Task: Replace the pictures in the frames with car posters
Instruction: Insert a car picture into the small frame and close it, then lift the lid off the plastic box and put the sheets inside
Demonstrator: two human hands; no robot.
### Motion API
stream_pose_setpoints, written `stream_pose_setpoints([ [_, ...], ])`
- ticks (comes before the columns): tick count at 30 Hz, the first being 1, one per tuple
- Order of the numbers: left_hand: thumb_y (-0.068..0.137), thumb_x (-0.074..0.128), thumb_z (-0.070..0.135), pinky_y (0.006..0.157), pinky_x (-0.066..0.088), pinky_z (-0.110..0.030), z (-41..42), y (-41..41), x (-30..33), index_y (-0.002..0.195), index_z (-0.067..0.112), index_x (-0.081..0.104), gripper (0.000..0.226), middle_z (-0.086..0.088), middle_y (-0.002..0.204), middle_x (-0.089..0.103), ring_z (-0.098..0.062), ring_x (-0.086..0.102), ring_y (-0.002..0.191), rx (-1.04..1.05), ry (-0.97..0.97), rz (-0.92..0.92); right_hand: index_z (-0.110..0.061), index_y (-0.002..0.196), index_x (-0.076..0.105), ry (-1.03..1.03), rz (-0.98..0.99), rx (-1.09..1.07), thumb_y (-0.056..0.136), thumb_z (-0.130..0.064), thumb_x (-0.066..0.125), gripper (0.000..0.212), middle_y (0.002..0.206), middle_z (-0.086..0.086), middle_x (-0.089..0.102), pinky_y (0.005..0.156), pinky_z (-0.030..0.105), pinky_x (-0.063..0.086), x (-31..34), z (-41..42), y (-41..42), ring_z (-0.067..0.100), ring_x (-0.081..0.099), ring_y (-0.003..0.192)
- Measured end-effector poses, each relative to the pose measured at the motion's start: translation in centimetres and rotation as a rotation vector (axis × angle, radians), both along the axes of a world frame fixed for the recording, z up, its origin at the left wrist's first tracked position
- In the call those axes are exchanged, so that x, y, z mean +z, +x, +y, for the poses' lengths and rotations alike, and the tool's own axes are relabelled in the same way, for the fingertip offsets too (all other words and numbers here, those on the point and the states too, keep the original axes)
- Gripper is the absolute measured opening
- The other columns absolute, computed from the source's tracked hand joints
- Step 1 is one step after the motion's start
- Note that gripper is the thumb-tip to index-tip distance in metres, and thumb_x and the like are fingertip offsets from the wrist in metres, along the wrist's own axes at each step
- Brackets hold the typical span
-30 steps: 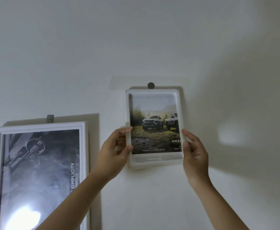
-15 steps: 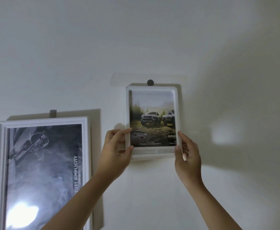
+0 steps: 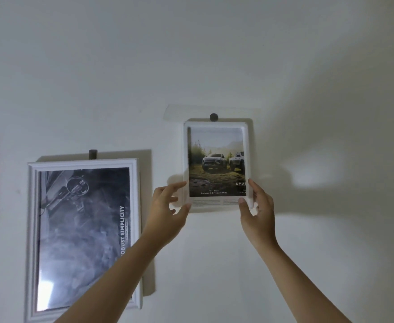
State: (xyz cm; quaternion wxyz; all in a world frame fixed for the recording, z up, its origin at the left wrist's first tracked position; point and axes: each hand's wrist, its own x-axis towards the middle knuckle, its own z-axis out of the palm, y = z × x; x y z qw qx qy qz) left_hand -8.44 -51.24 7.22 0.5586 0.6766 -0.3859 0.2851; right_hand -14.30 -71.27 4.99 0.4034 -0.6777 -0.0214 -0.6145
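Frame going up on the wall hook

Small frame (image 3: 215,167) with car poster (image 3: 217,164) sits under the hook (image 3: 214,117); right hand (image 3: 257,209) pinches its lower corner, left hand (image 3: 168,209) open-fingered at the other edge. Best to level it, then release gently; big frame (image 3: 84,236) hangs alongside

Small white frame (image 3: 215,124) with car poster (image 3: 217,162) on wall, left hand (image 3: 168,210) and right hand (image 3: 257,210) at lower corners
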Motion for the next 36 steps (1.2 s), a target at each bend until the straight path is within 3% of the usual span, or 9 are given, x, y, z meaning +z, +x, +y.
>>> stream_pose_setpoints([
  [3, 0.084, 0.065, 0.016, 0.088, 0.047, -0.028, 0.8, -1.3, -1.9, 0.121, 0.036, 0.049, 0.045, 0.005, 0.121, 0.044, -0.006, 0.053, 0.103, -0.012, 0.009, 0.059, -0.036, 0.133, 0.044, 0.012, 0.053, -0.018, 0.089, -0.015, 0.060, 0.051, 0.120, -0.005, 0.043, 0.102, 0.025, 0.034, -1.2, 0.3, -1.7, 0.008, 0.045, 0.115],
  [11, 0.084, 0.065, 0.019, 0.086, 0.042, -0.026, 2.1, -6.3, -13.9, 0.123, 0.029, 0.050, 0.044, 0.005, 0.120, 0.051, -0.008, 0.053, 0.106, -0.042, 0.163, 0.342, -0.032, 0.140, 0.035, -0.026, 0.408, -0.084, 0.090, -0.019, 0.059, 0.057, 0.126, -0.006, 0.041, 0.095, 0.018, 0.028, -12.2, 0.4, -8.3, 0.002, 0.043, 0.115],
  [23, 0.082, 0.068, 0.021, 0.087, 0.041, -0.029, 2.7, -13.2, -34.8, 0.120, 0.017, 0.055, 0.040, -0.009, 0.122, 0.056, -0.021, 0.054, 0.110, -0.054, 0.552, 0.885, -0.020, 0.142, 0.032, 0.106, 1.151, -0.221, 0.088, -0.029, 0.062, 0.063, 0.135, 0.014, 0.041, 0.094, 0.025, 0.030, -32.9, -5.3, -20.2, 0.026, 0.040, 0.127],
  [27, 0.083, 0.067, 0.017, 0.085, 0.040, -0.029, 2.6, -15.2, -39.0, 0.126, 0.009, 0.051, 0.047, -0.012, 0.121, 0.052, -0.022, 0.050, 0.103, -0.030, 0.643, 1.002, -0.013, 0.141, 0.036, 0.178, 1.284, -0.264, 0.086, -0.028, 0.064, 0.064, 0.138, 0.018, 0.040, 0.106, 0.038, 0.031, -36.5, -6.8, -23.4, 0.033, 0.035, 0.132],
  [31, 0.082, 0.068, 0.022, 0.091, 0.041, -0.033, 2.7, -16.1, -41.7, 0.127, 0.014, 0.049, 0.049, -0.014, 0.140, 0.044, -0.028, 0.047, 0.123, 0.019, 0.707, 1.069, -0.013, 0.137, 0.043, 0.237, 1.333, -0.274, 0.078, -0.037, 0.069, 0.068, 0.123, 0.020, 0.053, 0.102, 0.044, 0.041, -38.7, -7.8, -25.0, 0.035, 0.049, 0.120],
  [36, 0.083, 0.067, 0.024, 0.101, 0.040, -0.039, 2.2, -16.4, -42.6, 0.129, 0.014, 0.048, 0.051, -0.014, 0.141, 0.044, -0.028, 0.044, 0.127, 0.007, 0.724, 1.106, -0.019, 0.141, 0.038, 0.260, 1.415, -0.280, 0.083, -0.033, 0.066, 0.066, 0.130, 0.024, 0.044, 0.107, 0.040, 0.033, -39.8, -8.4, -25.2, 0.038, 0.038, 0.127],
])
